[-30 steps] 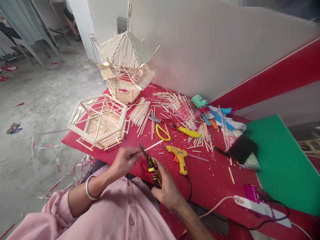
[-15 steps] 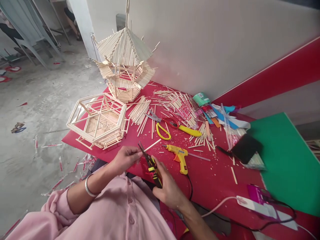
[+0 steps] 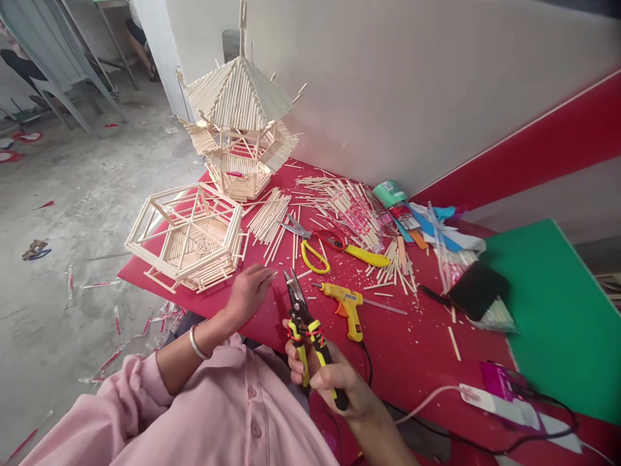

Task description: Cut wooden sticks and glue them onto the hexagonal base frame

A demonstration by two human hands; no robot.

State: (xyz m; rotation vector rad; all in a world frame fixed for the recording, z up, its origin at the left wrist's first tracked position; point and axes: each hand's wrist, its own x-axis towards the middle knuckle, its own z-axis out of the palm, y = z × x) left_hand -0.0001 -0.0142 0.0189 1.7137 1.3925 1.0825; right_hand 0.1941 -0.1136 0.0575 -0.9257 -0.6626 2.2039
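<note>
My right hand (image 3: 334,378) is closed around the yellow-and-black handles of a pair of cutters (image 3: 303,317), whose jaws stand apart and point away from me. My left hand (image 3: 250,291) rests on the red table (image 3: 417,349) just left of the jaws. Its fingers are pinched together, and a pale stick tip shows at the fingertips. A short stick piece (image 3: 305,274) lies on the table right of the jaws. A hexagonal stick frame (image 3: 189,236) sits left of my left hand, and a stick pagoda (image 3: 240,123) stands behind it.
A yellow glue gun (image 3: 347,301) and yellow-handled scissors (image 3: 334,249) lie beyond the cutters, among loose sticks (image 3: 272,217) and wrapped sticks (image 3: 354,210). Farther right are a black object (image 3: 478,288), a green board (image 3: 548,310) and a power strip (image 3: 514,404) with cables. Litter lies on the floor at left.
The cutters have left the stick, swung upright and their jaws have come apart. My left hand moved forward onto the table; the long stick end is gone from it.
</note>
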